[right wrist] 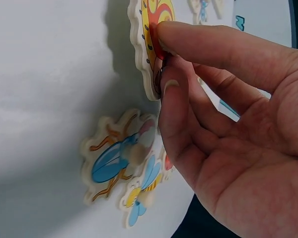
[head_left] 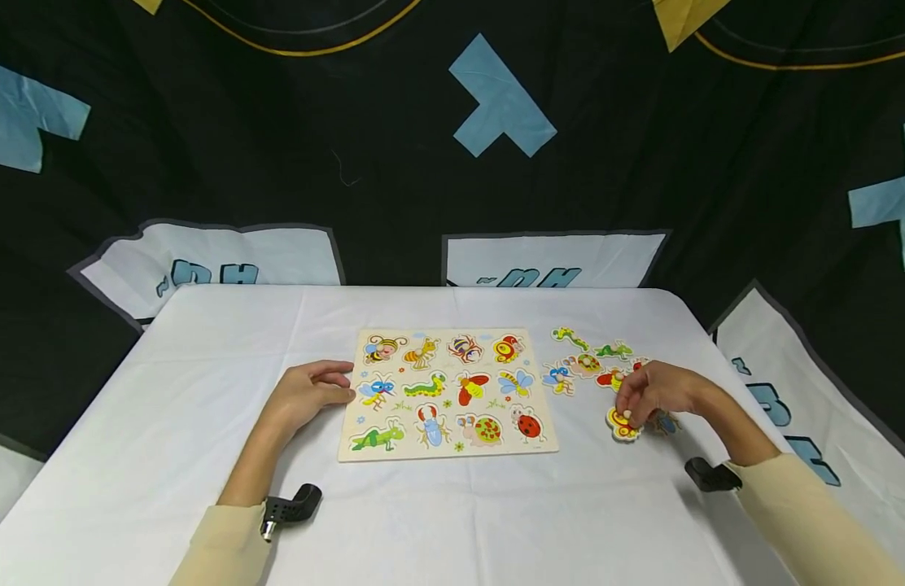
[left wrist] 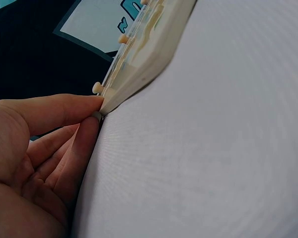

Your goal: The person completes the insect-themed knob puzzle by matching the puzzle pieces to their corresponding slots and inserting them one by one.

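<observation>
A wooden knob puzzle board (head_left: 452, 370) printed with colourful insects lies flat on the white table. My left hand (head_left: 306, 396) is at its left edge; in the left wrist view the thumb (left wrist: 64, 110) and index finger pinch the board's corner. To the right of the board, my right hand (head_left: 661, 389) holds a yellow-and-red butterfly puzzle piece (head_left: 623, 426) between thumb and fingertips. In the right wrist view that piece (right wrist: 148, 54) is tilted, its knob hidden by the fingers. A blue beetle piece (right wrist: 109, 166) and a dragonfly piece (right wrist: 144, 196) lie below the hand.
Other loose pieces lie right of the board: a green caterpillar (head_left: 570, 338), a grasshopper (head_left: 614, 350), a snail (head_left: 584, 365), a blue mosquito (head_left: 558, 379) and a red-winged insect (head_left: 610, 379). A dark cloth (head_left: 394, 163) hangs behind the white table (head_left: 452, 521).
</observation>
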